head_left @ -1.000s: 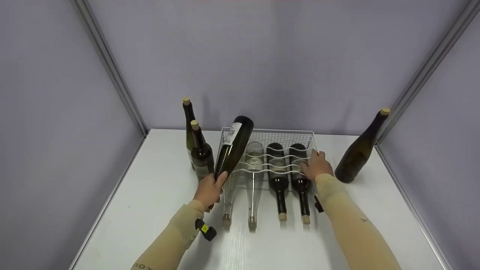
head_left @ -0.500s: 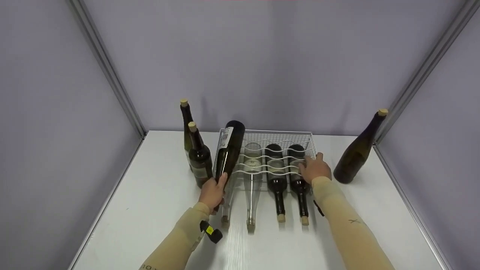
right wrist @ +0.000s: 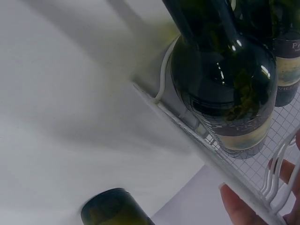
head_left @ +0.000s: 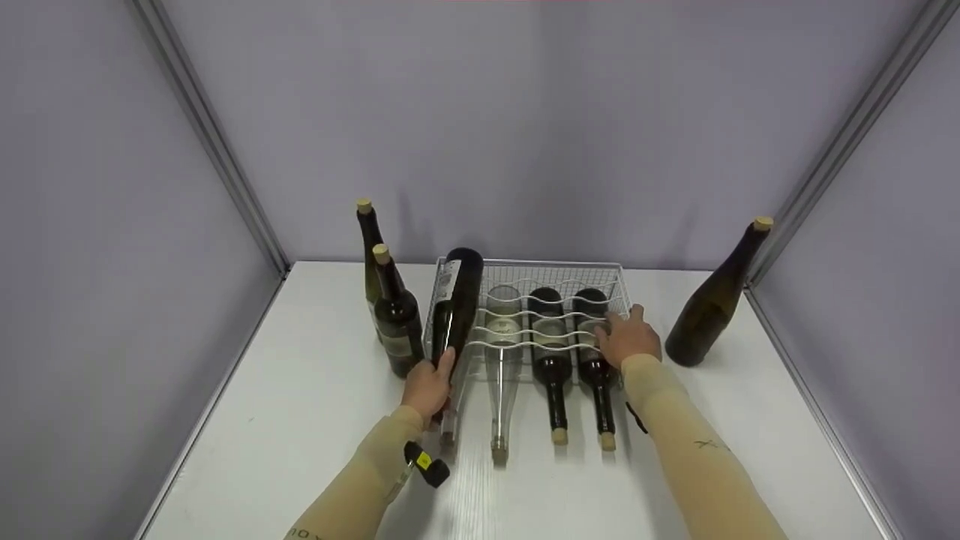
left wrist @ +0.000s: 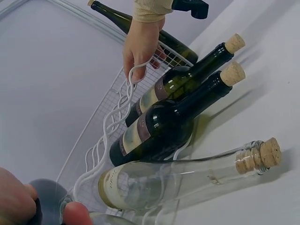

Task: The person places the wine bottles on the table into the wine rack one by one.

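My left hand (head_left: 427,388) grips a dark wine bottle (head_left: 459,296) around its neck end. The bottle slants over the left end of the white wire wine rack (head_left: 555,262), base toward the back wall. Under it, a clear bottle's neck (head_left: 449,429) pokes out toward me. Another clear bottle (left wrist: 201,183) and two dark corked bottles (head_left: 552,367) (head_left: 596,371) lie in the rack, necks forward. With fingers around the wires, my right hand (head_left: 631,341) holds the rack's right side; the right wrist view shows its fingertips (right wrist: 234,204) at the rail.
Two dark corked bottles (head_left: 397,330) (head_left: 369,262) stand upright close together left of the rack. A brown-green bottle (head_left: 709,307) stands at the right, near the side wall. Grey panels (head_left: 525,135) enclose the white table (head_left: 300,427) at the back and sides.
The dark bottle in my left hand has come down and left, its base sinking toward the rack. My left hand has shifted slightly right. The right hand keeps its place on the rack.
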A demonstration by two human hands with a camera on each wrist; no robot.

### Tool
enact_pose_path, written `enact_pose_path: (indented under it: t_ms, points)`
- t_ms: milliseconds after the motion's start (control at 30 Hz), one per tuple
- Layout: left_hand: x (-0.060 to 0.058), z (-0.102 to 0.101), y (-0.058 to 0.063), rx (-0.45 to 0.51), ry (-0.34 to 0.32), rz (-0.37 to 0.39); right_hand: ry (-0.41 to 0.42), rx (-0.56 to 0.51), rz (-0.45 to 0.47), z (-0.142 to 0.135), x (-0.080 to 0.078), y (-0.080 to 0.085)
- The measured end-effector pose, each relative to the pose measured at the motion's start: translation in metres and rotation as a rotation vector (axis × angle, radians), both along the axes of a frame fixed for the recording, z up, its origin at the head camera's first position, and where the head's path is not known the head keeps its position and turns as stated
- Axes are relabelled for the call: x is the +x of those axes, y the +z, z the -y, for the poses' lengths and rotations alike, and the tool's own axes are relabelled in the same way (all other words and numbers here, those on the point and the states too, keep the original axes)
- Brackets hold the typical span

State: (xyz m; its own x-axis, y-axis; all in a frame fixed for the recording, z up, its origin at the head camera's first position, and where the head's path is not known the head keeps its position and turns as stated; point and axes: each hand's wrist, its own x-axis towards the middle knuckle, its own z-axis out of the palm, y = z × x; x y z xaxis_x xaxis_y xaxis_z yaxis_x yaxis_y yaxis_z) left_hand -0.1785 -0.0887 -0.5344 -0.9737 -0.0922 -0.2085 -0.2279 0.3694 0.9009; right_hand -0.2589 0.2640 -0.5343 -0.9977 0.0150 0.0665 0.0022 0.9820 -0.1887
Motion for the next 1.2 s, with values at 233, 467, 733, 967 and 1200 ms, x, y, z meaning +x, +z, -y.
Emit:
enact_pose_path:
  t_ms: [233, 467, 733, 967, 1200]
  points:
    - [-0.002, -0.001, 0.001, 0.225, -0.027, 0.088, -0.003, 0.017, 0.008, -0.001, 0.003, 0.000]
    - [-0.001, 0.004, -0.005, 0.333, -0.075, 0.143, 0.003, 0.028, 0.020, -0.003, 0.002, -0.003]
    - [0.012, 0.010, -0.015, 0.352, -0.090, 0.105, 0.001, 0.026, 0.015, 0.000, 0.001, -0.005]
    - [0.028, 0.017, -0.023, 0.542, -0.095, 0.093, 0.004, 0.028, 0.010, 0.002, 0.001, -0.003]
    - [0.035, 0.015, -0.027, 0.703, -0.088, 0.138, 0.001, 0.036, -0.002, 0.000, 0.000, -0.001]
